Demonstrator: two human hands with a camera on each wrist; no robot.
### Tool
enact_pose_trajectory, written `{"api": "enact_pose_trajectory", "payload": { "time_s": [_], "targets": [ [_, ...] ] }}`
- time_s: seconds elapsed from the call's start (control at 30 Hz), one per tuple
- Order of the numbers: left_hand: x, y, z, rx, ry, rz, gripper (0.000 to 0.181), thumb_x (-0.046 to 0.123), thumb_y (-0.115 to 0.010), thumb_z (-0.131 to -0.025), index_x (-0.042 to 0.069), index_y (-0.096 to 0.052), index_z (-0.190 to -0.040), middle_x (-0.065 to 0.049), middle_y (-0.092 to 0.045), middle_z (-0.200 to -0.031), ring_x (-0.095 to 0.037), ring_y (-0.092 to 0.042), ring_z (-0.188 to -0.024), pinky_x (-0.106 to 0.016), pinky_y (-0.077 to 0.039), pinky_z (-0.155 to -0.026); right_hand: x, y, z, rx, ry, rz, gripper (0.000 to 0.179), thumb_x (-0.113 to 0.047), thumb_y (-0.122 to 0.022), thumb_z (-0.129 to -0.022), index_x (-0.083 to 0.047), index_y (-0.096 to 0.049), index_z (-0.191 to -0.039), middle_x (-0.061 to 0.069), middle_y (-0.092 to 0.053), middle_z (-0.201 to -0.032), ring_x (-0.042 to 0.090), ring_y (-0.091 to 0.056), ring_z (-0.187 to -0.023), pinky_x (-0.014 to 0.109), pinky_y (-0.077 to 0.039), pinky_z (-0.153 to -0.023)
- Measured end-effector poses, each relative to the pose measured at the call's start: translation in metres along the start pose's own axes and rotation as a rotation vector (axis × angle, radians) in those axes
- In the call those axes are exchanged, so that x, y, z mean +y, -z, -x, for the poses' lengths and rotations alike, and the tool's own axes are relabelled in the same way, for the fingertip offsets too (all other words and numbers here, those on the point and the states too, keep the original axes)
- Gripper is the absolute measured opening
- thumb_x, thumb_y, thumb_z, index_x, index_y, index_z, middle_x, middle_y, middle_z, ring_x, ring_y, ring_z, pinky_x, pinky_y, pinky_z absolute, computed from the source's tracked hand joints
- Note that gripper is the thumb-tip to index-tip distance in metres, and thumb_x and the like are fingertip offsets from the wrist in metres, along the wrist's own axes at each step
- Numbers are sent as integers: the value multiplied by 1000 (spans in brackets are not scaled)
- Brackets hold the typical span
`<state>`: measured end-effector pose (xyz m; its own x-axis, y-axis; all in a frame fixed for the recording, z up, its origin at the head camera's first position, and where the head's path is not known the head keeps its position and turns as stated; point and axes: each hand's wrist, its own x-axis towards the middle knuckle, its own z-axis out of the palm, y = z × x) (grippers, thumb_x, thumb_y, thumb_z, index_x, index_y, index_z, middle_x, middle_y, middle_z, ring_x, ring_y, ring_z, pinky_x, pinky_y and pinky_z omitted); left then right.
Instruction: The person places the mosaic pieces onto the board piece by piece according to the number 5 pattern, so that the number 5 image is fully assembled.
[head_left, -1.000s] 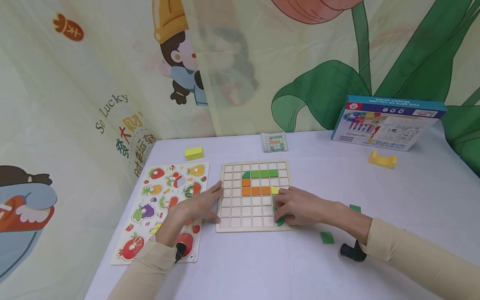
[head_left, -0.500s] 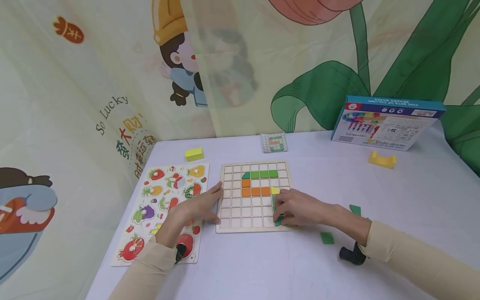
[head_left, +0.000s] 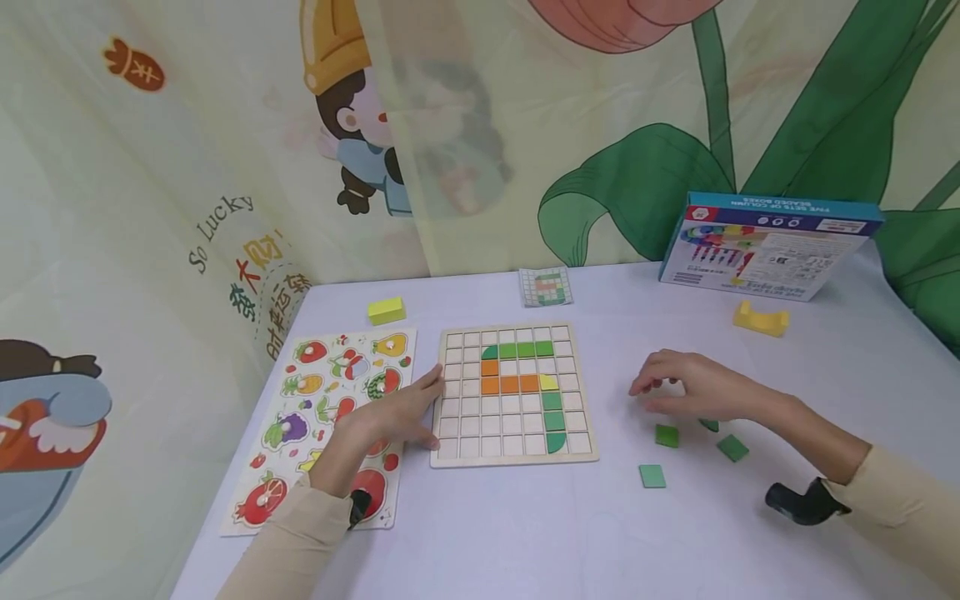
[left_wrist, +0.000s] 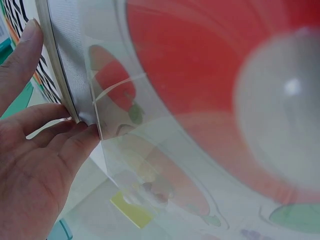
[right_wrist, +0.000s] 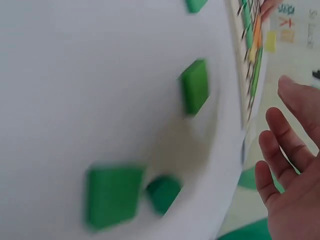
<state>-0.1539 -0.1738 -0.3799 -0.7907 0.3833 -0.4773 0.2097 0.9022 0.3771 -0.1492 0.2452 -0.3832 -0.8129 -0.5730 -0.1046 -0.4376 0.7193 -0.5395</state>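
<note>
My left hand (head_left: 393, 415) rests along the left edge of a wooden grid board (head_left: 457, 450), fingertips and thumb touching its rim. In the board's squares lie a row of green tiles (head_left: 525, 349), orange tiles (head_left: 510, 384), a yellow tile (head_left: 549, 382) and a column of green tiles (head_left: 552, 402) with a rounded one at the bottom. My right hand (head_left: 701, 386) hovers right of the board, fingers loosely bent and holding nothing. Beneath and in front of it are several loose green tiles, among them a bright green tile (right_wrist: 195, 86) and a square tile (head_left: 652, 476).
A fruit puzzle board (head_left: 322, 500) lies on the left, partly under my left arm. Behind the grid board are a yellow block (head_left: 386, 311) and a pattern card (head_left: 546, 287). A cardboard box (head_left: 768, 246) and a yellow stand (head_left: 761, 319) are at the back right.
My right hand has left the board's right column and moved right, over the loose tiles. The green column it covered now shows. My left hand stays at the board's edge.
</note>
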Motion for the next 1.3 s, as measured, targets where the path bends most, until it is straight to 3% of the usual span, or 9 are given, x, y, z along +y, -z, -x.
{"api": "enact_pose_trajectory", "payload": {
  "time_s": [0.2,0.4,0.6,0.77,1.0,1.17,1.3],
  "targets": [
    [1,0,0,-3,3,-6,94,18,-81,-78,9,-25,-154,-3,-7,-165,-27,-35,-142,-40,-43,-105,37,5,35,-7,-122,24,25,-31,-77,-81,-25,-71,-104,-10,-65,-103,12,-58,-97,20,-52,-79],
    [0,1,0,-4,7,-26,94,20,-80,-79,10,-25,-154,-3,-6,-165,-27,-32,-144,-40,-42,-107,54,-3,56,35,-220,103,41,-46,-81,-73,-19,-70,-102,-9,-65,-99,13,-57,-94,22,-51,-78],
    [0,1,1,3,5,-8,93,19,-80,-79,9,-26,-154,-4,-6,-165,-28,-32,-144,-42,-41,-107,57,-9,61,112,-216,142,38,-42,-83,-71,-20,-70,-100,-10,-65,-98,12,-54,-93,24,-51,-79],
    [0,0,1,2,-5,-10,93,19,-80,-79,8,-25,-154,-4,-6,-165,-28,-32,-144,-42,-40,-108,59,-12,62,123,-221,140,34,-37,-83,-73,-20,-72,-100,-10,-65,-97,11,-54,-94,21,-51,-79],
    [0,-1,0,-4,5,-18,94,20,-80,-79,10,-25,-154,-3,-6,-165,-28,-33,-144,-42,-41,-108,62,-13,68,126,-224,126,38,-44,-81,-73,-20,-71,-101,-10,-64,-98,10,-53,-94,21,-51,-79],
    [0,-1,0,-9,4,-16,94,21,-80,-79,10,-25,-154,-3,-6,-165,-27,-34,-143,-41,-42,-107,68,-10,79,93,-188,96,33,-49,-82,-68,-34,-67,-92,-14,-61,-101,-3,-46,-94,19,-48,-81],
    [0,0,0,-6,1,-20,94,21,-81,-79,9,-25,-154,-3,-6,-165,-27,-36,-141,-40,-43,-105,72,-7,85,46,-113,102,29,-48,-82,-69,-44,-67,-93,-12,-57,-108,-9,-38,-99,19,-47,-83]
  ]
}}
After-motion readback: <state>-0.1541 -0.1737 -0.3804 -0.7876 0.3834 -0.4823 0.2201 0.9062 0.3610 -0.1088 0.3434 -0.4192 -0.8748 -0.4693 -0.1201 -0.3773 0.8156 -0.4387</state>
